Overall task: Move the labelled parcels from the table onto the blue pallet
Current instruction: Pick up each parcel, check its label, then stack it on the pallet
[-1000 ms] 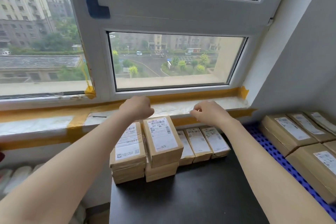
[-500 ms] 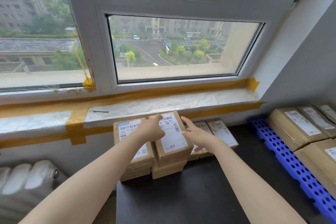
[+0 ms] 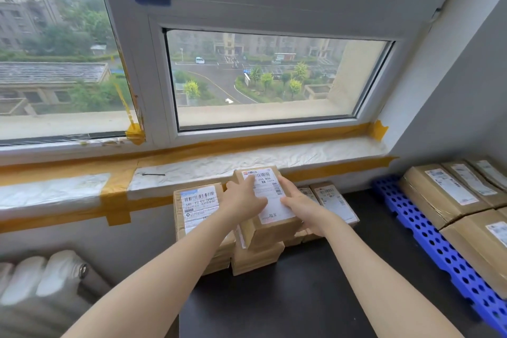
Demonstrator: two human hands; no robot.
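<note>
A brown parcel with a white label (image 3: 273,196) lies on top of the middle stack at the back of the black table (image 3: 301,299), slightly askew over the box beneath. My left hand (image 3: 242,202) lies on its top left with straight fingers across the label. My right hand (image 3: 301,212) holds its right side, thumb on top and fingers curled round the edge. To the left stands another stack of labelled parcels (image 3: 197,207). Low parcels (image 3: 333,200) lie behind my right hand. The blue pallet (image 3: 428,236) runs along the right, carrying several parcels (image 3: 444,192).
A taped window sill (image 3: 247,158) juts out just behind and above the stacks. A white radiator (image 3: 41,277) sits low on the left, beside the table. The grey wall closes the right side behind the pallet.
Both hands came down from the window sill onto the top parcel of the middle stack. The right hand now has the parcel's right edge. The view moved closer.
</note>
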